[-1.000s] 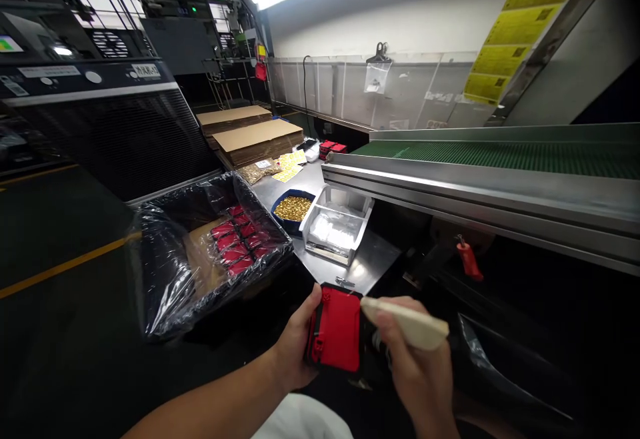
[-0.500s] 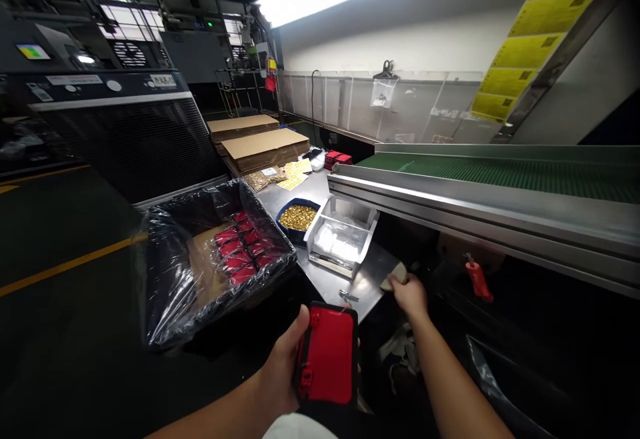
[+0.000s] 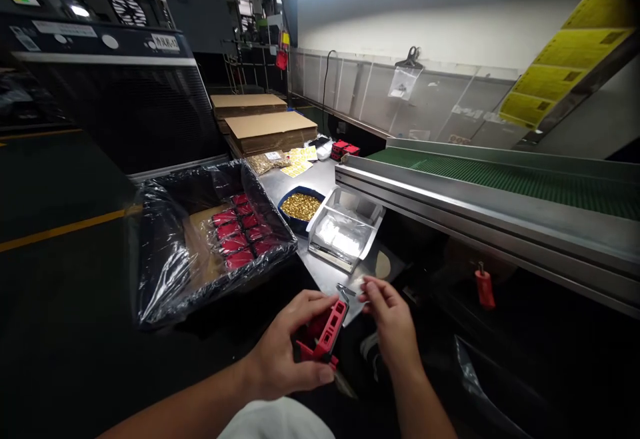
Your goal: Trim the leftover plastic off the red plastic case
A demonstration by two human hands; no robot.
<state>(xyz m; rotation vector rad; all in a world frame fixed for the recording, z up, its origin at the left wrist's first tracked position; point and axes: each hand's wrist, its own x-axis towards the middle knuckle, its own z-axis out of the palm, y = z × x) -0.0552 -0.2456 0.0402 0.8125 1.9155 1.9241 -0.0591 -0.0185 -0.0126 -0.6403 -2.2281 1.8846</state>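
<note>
My left hand (image 3: 285, 346) grips a small red plastic case with black edging (image 3: 327, 332), tilted so that its slotted red edge faces up. Close to the case's right side, my right hand (image 3: 393, 319) has thumb and fingertips pinched together. Something small and pale shows at those fingertips, too blurred to name. A small metal tool (image 3: 345, 290) lies on the table just beyond the case. Behind my right hand, a round beige pad (image 3: 383, 266) rests on the metal tabletop (image 3: 320, 280).
A grey bin of clear plastic bags (image 3: 345, 229) stands beside a blue tray of gold-coloured small parts (image 3: 301, 206). On the left is a plastic-lined crate (image 3: 150, 239) holding several red cases (image 3: 235, 239). A green conveyor (image 3: 480, 176) runs along the right; flat cardboard (image 3: 270, 126) is stacked behind.
My right hand has left the beige pad and come left, close to the case. My left hand has turned the case from its flat red face to its edge.
</note>
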